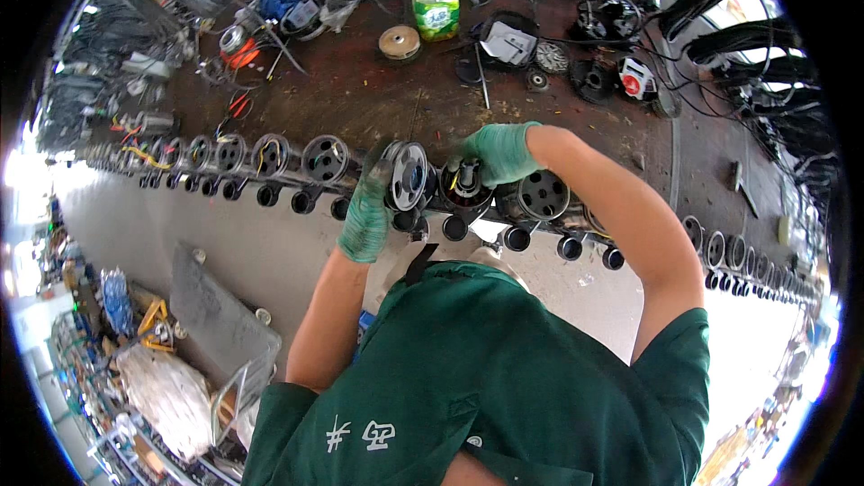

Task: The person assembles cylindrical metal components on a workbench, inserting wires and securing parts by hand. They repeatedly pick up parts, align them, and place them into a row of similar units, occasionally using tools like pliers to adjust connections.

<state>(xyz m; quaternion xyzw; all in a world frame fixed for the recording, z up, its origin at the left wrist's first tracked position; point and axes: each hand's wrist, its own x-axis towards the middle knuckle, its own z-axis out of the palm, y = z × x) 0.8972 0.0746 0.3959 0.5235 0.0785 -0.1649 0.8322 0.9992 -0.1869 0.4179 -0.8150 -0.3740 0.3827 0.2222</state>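
Both my hands wear green gloves with darkened fingers. My left hand [367, 214] is closed on the side of a round black housing with a slotted, silver-rimmed end cover [409, 176], tilted towards the right. Just right of it stands an uncovered round housing [465, 200], with a grey part and a bit of yellow wire inside. Over its upper right edge, my right hand [504, 155] curls with fingers bent down; its fingertips are partly hidden, so what they pinch cannot be made out. Another covered housing [543, 195] sits beneath my right wrist.
A long row of similar housings [325, 159] lines the bench's near edge. Farther back on the dark bench [351, 94] are a green bottle [436, 11], a wooden-coloured spool [399, 43], a screwdriver [482, 81] and red-handled pliers [238, 107]. Black cable bundles [738, 40] crowd both sides.
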